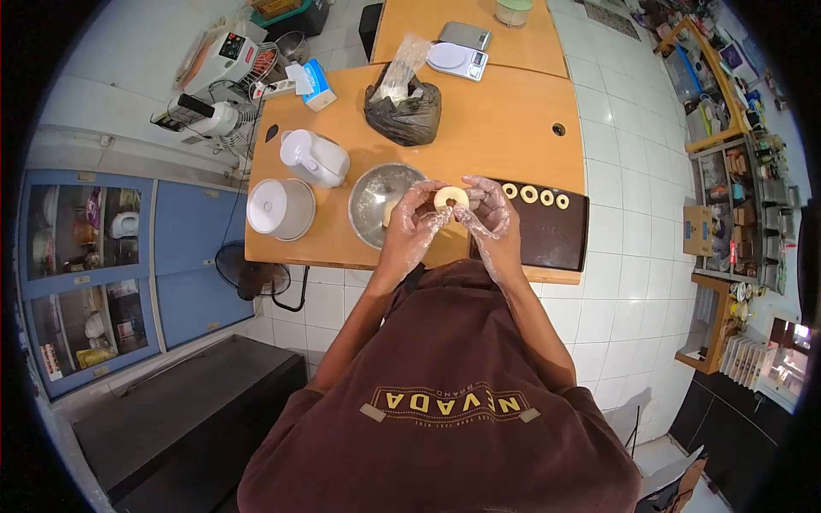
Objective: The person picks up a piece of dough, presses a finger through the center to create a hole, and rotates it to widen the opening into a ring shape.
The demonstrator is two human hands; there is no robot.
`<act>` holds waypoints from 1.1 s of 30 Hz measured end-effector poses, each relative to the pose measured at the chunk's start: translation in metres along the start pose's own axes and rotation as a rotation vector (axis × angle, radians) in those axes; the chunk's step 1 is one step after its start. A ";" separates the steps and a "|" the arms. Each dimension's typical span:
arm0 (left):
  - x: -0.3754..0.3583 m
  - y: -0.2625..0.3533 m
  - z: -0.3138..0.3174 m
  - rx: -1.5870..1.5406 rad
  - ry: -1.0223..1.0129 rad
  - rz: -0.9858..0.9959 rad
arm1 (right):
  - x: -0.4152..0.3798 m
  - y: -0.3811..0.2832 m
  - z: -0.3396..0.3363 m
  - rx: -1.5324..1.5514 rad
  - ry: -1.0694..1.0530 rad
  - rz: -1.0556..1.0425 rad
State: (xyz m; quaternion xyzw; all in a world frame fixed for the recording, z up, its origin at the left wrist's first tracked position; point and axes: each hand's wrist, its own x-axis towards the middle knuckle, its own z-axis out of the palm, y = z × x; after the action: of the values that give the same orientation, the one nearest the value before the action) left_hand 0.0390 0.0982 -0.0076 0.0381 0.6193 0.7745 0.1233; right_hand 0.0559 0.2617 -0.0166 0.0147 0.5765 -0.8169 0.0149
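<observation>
A pale ring of dough [450, 191] is held up between my two hands, above the table's front edge. My left hand [416, 224] pinches its left side, and my right hand [491, 221] closes on its right side with the thumb near the hole. Both hands are dusted with flour. Left of them stands a steel bowl [363, 195] with pale dough in it, partly covered by my left hand. Beyond my right hand lies a dark baking tray [547, 239], bearing several dough rings [529, 195] in a row along its far side.
On the wooden table [505, 111] are a white lidded container [280, 209], a white pitcher [315, 159], a black plastic bag [402, 115], a kitchen scale [457, 60] and a blue-white box [317, 85]. A fan [250, 272] stands by the left edge.
</observation>
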 end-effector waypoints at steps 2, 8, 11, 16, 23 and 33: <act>-0.001 -0.003 0.001 0.006 0.020 -0.011 | -0.001 0.000 -0.002 0.011 -0.003 0.006; 0.000 0.007 -0.003 0.009 0.020 0.010 | -0.002 -0.001 -0.004 -0.067 -0.040 0.003; 0.000 0.008 -0.004 0.017 0.036 0.019 | -0.002 -0.002 -0.004 -0.085 -0.048 0.021; 0.000 0.000 0.001 -0.013 0.030 0.021 | -0.002 -0.002 -0.002 -0.060 -0.017 -0.008; -0.002 0.009 0.000 -0.019 0.021 0.007 | -0.004 -0.002 -0.004 -0.062 -0.036 -0.010; -0.006 0.006 0.004 -0.046 0.038 -0.016 | -0.003 -0.005 0.002 -0.047 0.000 -0.013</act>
State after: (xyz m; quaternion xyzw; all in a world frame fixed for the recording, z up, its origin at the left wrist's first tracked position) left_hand 0.0445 0.0995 -0.0006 0.0158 0.6040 0.7880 0.1184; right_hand 0.0590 0.2610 -0.0111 0.0108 0.5954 -0.8033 0.0099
